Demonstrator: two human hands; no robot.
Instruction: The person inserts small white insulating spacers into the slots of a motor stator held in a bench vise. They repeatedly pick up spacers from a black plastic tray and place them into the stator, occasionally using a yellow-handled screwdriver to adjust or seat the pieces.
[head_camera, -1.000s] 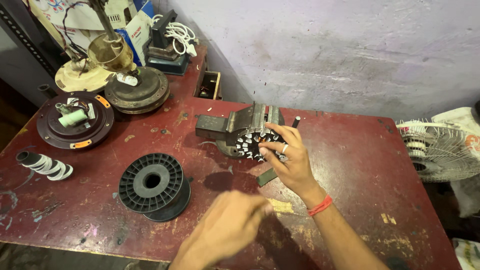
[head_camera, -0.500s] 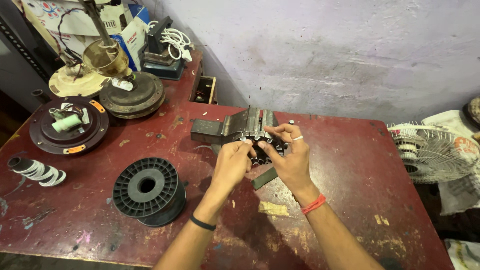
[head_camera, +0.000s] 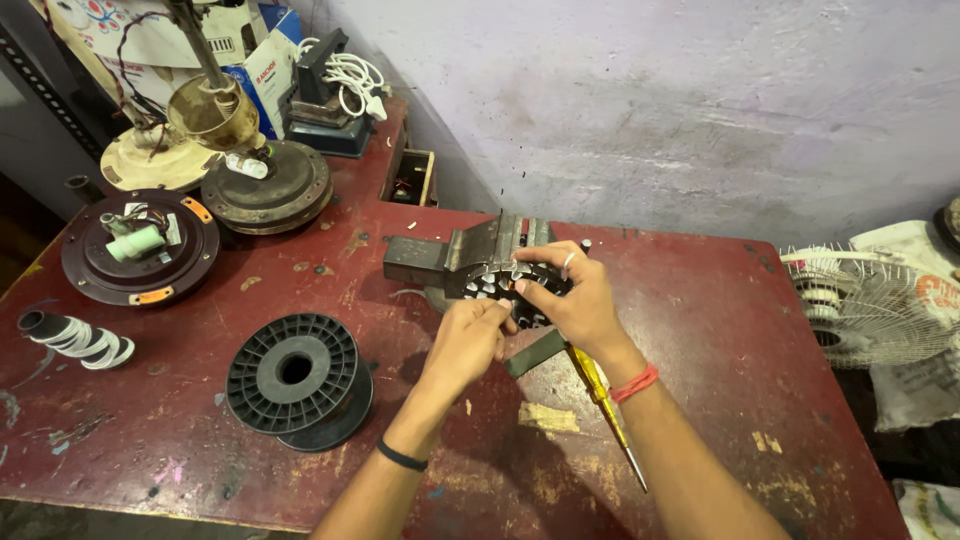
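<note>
A round fan stator (head_camera: 497, 279) with dark slots and pale slot liners is clamped in a grey bench vise (head_camera: 432, 257) at the back of the red table (head_camera: 700, 330). My right hand (head_camera: 578, 302), with a ring and a red wrist thread, grips the stator's right side from above. My left hand (head_camera: 468, 340), with a black wristband, pinches at the stator's lower front edge, fingertips meeting the right hand's thumb. A yellow-handled screwdriver (head_camera: 602, 398) lies on the table under my right forearm.
A black empty wire spool (head_camera: 295, 378) lies front left. A ribbed roll (head_camera: 76, 339) and a dark motor housing (head_camera: 138, 247) sit at the left, with old fan motors (head_camera: 264, 186) behind. A white fan guard (head_camera: 868, 303) stands off the right edge. A cardboard scrap (head_camera: 548, 417) lies near the front.
My left hand rose from the table's front edge to the stator and now pinches at it. My right hand stayed on the stator.
</note>
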